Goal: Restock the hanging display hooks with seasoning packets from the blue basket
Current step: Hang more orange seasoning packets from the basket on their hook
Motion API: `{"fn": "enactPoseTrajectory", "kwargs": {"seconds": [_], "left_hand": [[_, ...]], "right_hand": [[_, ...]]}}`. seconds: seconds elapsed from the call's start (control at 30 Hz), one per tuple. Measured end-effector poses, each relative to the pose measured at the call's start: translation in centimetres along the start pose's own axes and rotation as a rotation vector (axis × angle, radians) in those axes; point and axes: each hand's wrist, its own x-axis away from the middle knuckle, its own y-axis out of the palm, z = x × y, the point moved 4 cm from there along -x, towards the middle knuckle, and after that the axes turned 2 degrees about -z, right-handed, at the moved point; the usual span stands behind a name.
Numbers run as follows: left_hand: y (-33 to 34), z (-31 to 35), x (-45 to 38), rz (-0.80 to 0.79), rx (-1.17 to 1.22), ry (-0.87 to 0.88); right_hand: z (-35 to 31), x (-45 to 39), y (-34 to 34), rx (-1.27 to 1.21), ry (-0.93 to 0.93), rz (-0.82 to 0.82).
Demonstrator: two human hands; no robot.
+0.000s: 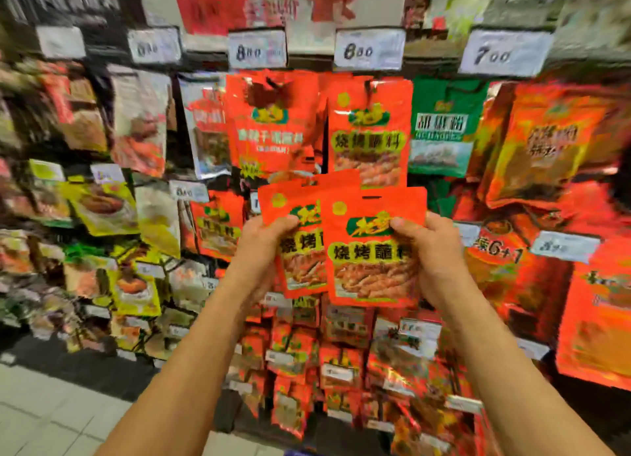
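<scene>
1. Hands now: your left hand [269, 237] pinches the back red seasoning packets [297, 247], thumb on the front. Your right hand [433, 250] grips the front packet [372, 250] by its right edge. Both sit in front of the display, just below the matching hung packets [370, 131].
2. Slip risk: the front packet is held by one edge only. Loosen the thumb while aiming and it drops to the floor [51, 404].
3. Missed hook: the hang slot [371, 197] at the top of the front packet is small, and the hook itself is hidden behind stock, so I can't tell where its tip is. Push blind and you could tear the slot or crease the film.
4. Wrong peg: the neighbour red packets [269, 127] to the left look v. similar but carry diff. print. Check vs the price tag [368, 49] above before hanging.
5. Knock-off: rows are packed tight, so shoving in could dislodge stock already hung.
6. Left-hand stack is fanned, so one could slide out while you're busy w/ the right.
7. Blue basket isn't identifiable in view; mind it underfoot.
</scene>
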Motion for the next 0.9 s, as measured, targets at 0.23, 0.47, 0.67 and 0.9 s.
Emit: {"fn": "enactPoseTrajectory", "kwargs": {"seconds": [0.23, 0.47, 0.67, 0.9], "left_hand": [[0.3, 5.0, -3.2, 0.052, -0.044, 0.166], [-0.8, 7.0, -4.7, 0.107, -0.043, 0.246], [0.6, 8.2, -4.9, 0.044, -0.101, 0.243], [2.9, 8.6, -6.2, 0.015, -0.076, 0.192]], "right_hand": [[-5.7, -4.0, -0.1, -0.01, -0.187, 0.129], [-9.0, -7.1, -0.5, -0.011, -0.229, 0.215], [-10.0, -8.9, 3.1, 0.063, -0.208, 0.178], [-11.2, -10.5, 5.1, 0.073, -0.187, 0.255]]}}
